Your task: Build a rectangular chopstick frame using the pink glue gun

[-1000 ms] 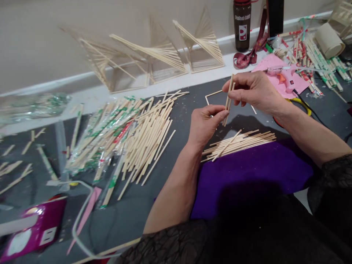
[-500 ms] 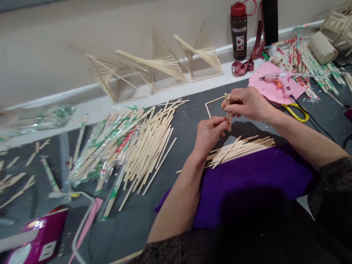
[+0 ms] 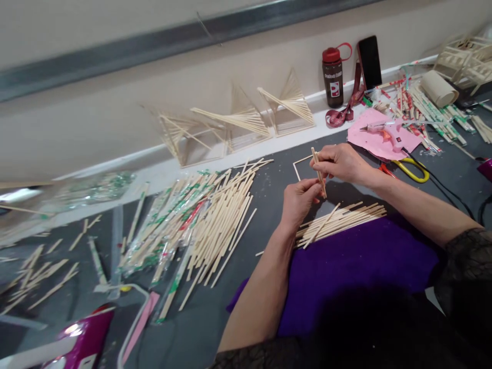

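Note:
Both of my hands grip a short pair of wooden chopsticks (image 3: 316,160), held nearly upright above the grey table. My left hand (image 3: 300,199) pinches them near the lower end. Higher up, the fingers of my right hand (image 3: 339,161) are closed around them. Behind my hands lies an angled stick frame (image 3: 299,165), partly covered by my right hand. Just in front, a row of loose chopsticks (image 3: 346,218) rests along the edge of a purple cloth (image 3: 357,261).
Left of my hands lie a pile of bare chopsticks (image 3: 225,220) and wrapped ones (image 3: 169,220). Twisted stick models (image 3: 238,120) stand along the wall. To the right are a pink glue gun (image 3: 392,134) on pink paper (image 3: 359,136), yellow-handled scissors (image 3: 413,171) and a bottle (image 3: 332,82).
The camera view has tilted up, showing more wall. The chopsticks in my hands now lean more, their upper end shifted left. Both hands keep their grip.

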Demonstrator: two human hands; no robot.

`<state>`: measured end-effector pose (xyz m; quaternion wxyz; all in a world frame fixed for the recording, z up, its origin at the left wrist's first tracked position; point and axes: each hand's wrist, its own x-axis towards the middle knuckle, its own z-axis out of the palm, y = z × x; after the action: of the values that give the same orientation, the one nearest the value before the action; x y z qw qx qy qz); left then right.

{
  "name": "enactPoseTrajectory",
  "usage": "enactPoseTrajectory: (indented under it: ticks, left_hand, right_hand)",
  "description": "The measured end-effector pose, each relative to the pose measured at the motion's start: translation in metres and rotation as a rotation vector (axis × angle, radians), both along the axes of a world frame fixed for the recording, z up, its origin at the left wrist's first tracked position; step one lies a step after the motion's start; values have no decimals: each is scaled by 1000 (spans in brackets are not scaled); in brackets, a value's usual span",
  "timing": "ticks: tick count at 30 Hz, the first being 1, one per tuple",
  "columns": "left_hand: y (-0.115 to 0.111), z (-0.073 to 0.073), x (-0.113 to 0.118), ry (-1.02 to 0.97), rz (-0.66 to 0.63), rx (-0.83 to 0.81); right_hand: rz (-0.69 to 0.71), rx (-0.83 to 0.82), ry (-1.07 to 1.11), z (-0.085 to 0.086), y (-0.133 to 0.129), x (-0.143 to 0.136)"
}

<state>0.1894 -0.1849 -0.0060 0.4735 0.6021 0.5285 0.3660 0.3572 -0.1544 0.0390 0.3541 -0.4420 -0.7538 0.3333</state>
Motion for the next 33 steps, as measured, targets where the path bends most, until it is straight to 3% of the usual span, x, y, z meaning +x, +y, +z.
enactPoseTrajectory:
  ticks: [5, 8, 12, 16, 21, 27, 33]
  left_hand:
    - [-4, 8, -7, 11, 73, 105]
    - [-14, 20, -22, 165, 104, 273]
    - [-40, 30, -38, 545, -170, 367]
    - [-63, 25, -38, 785, -382, 391]
    - [-65, 24, -36, 660, -484, 325]
    - [-52, 27, -33, 461, -353, 362]
    - [-58, 15, -33, 406, -271, 409]
  right_hand:
    - [32, -17, 150, 2, -2, 6]
    - [-76, 13, 237, 7, -3, 17]
    - [-209, -3, 277, 6, 0, 33]
    - [-246, -18, 308, -5, 3, 40]
    - [-335, 65, 203, -9, 1, 42]
    - [-491, 283, -237, -12, 4, 62]
    - [-558, 254, -585, -21, 7, 68]
